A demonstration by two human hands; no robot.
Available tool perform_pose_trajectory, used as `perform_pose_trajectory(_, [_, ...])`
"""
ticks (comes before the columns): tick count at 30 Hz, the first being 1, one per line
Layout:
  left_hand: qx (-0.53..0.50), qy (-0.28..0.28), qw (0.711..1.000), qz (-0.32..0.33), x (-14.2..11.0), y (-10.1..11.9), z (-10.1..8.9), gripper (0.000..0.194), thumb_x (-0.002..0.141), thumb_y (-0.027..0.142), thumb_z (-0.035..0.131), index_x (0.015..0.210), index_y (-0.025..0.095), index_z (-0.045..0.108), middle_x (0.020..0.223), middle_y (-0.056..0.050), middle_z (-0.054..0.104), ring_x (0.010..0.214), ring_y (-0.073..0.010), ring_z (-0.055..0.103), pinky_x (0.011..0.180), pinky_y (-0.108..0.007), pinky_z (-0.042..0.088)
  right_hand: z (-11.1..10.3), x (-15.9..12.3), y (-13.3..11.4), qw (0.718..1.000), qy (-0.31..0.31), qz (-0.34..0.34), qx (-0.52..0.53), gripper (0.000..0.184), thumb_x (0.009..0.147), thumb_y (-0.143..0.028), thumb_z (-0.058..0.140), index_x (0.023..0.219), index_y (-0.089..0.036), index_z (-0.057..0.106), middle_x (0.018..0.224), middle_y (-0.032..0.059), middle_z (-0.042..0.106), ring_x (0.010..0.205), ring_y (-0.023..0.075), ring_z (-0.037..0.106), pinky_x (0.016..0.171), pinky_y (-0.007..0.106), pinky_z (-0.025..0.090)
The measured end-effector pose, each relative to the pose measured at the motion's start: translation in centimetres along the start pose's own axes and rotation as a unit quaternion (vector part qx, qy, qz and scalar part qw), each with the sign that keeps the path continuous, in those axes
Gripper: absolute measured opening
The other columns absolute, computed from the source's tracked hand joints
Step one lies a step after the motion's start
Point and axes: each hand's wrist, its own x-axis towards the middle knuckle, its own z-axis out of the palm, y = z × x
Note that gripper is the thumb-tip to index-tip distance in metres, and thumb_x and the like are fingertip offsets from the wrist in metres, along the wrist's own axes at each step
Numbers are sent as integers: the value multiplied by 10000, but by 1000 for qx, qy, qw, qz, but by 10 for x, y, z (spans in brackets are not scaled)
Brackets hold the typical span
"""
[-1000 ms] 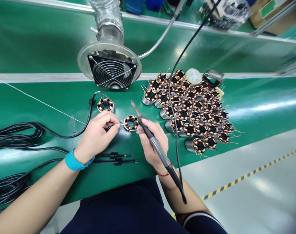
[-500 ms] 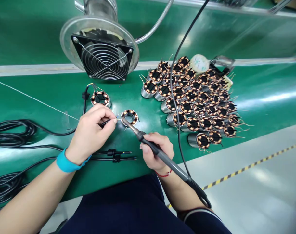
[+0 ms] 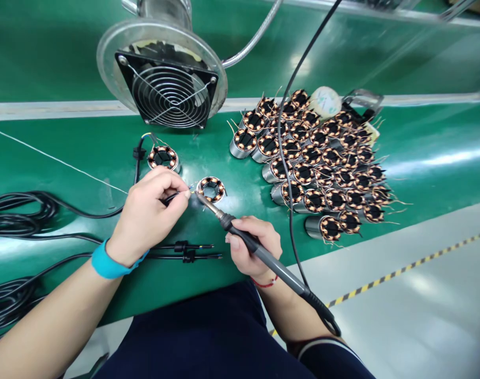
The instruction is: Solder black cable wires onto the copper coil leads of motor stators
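My right hand [image 3: 255, 246] is closed around the grip of a soldering iron [image 3: 277, 263]. The iron's tip is at the left rim of a copper-wound motor stator [image 3: 211, 189] standing on the green bench. Just left of that stator, my left hand [image 3: 156, 208] pinches the end of a black cable [image 3: 170, 199]; thin coloured wires poke out toward the stator. Whether the tip touches a wire is too small to tell. Behind my left hand, a second stator [image 3: 163, 158] has a cable with yellow and blue wires at it.
Several stators [image 3: 313, 171] stand grouped on the right, with the iron's black cord [image 3: 289, 184] hanging across them. A fan with a wire guard [image 3: 172, 95] faces me at the back. Coiled black cables [image 3: 18, 216] lie left; two cable ends [image 3: 188, 251] lie in front.
The soldering iron's tip has shifted slightly left along the stator's rim, with my right hand following. My left hand has barely moved.
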Motion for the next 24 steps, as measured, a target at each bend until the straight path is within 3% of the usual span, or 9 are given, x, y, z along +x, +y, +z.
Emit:
perform_pose_trajectory(18, [1,-5,1000,5,1,-1,0,104,771,100,560,719,188,582,788,-3,588,750,-134,557,616,-258,438,-1,2,0,1000,18,-5,-12,222,850,-247,580,1072,-242,581,627,-23,626,480,131,577,468,271,491])
perform_pose_trajectory(24, [16,-5,1000,-1,1,-1,0,90,775,124,551,724,188,589,786,-1,595,752,-136,568,629,-261,442,-5,21,-7,997,-50,25,-50,386,903,-244,582,1281,-267,505,974,18,724,815,163,718,763,320,597])
